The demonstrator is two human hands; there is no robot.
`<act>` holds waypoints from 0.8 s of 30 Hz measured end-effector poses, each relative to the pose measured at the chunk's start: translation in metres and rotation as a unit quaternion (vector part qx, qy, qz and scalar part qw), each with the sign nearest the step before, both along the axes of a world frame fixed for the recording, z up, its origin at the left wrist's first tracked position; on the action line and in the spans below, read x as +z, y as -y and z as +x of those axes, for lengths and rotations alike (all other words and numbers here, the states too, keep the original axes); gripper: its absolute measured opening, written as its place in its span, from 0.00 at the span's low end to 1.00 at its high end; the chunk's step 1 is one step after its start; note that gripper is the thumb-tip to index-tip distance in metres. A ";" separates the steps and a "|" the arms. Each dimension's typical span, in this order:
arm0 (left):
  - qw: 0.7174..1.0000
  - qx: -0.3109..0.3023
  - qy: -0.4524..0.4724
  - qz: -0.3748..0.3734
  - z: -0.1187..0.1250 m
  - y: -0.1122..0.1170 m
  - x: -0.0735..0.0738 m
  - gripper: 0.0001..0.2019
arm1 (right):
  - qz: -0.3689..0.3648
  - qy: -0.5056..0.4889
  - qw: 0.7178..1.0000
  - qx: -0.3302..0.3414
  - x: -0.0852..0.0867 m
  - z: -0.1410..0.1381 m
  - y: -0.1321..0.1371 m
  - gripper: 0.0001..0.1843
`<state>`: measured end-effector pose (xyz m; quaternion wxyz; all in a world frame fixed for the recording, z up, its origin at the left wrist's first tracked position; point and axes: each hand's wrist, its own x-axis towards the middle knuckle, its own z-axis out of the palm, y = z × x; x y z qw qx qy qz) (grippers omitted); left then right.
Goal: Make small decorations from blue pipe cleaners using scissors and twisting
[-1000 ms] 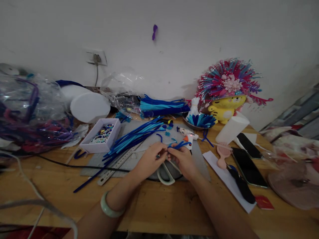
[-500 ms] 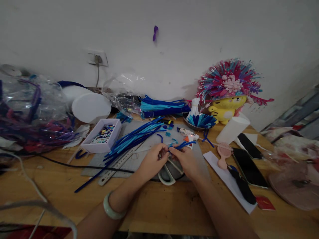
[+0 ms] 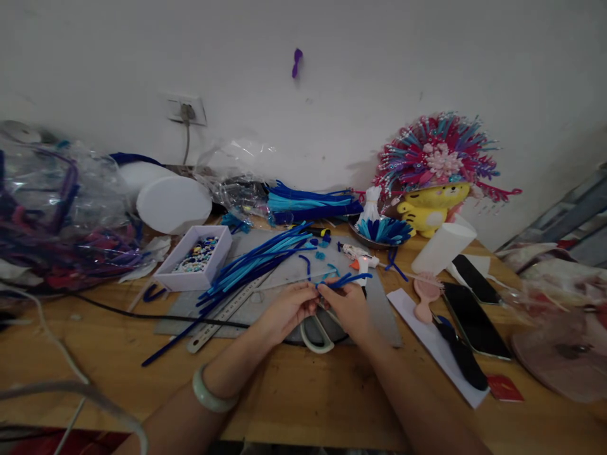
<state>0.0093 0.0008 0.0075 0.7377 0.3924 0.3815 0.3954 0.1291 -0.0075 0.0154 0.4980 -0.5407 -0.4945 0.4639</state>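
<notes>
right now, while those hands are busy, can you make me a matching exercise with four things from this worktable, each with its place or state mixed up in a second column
Things:
1. short blue pipe cleaners
2. ruler
3. open box
4. plush toy

Places and states:
A. yellow, beneath a pink and blue headdress
B. partly under a loose bundle of long blue strands
C. pinched by the right hand
D. holding small beads

Right pairs: 1-C, 2-B, 3-D, 4-A
</notes>
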 end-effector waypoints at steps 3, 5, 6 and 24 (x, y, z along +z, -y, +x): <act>0.974 0.060 -0.163 0.148 0.003 0.002 -0.002 0.06 | -0.021 -0.007 1.000 -0.013 -0.001 -0.002 0.000 0.06; 0.920 0.092 -0.282 0.255 0.003 0.004 -0.003 0.05 | -0.030 -0.019 0.999 -0.018 -0.003 -0.002 -0.001 0.07; 0.888 0.096 -0.330 0.305 0.002 0.006 -0.002 0.05 | -0.033 -0.029 0.999 -0.019 -0.005 -0.003 -0.001 0.07; 0.994 0.019 -0.028 0.103 -0.001 -0.004 -0.005 0.12 | -0.050 -0.091 0.991 0.088 -0.002 0.012 -0.004 0.12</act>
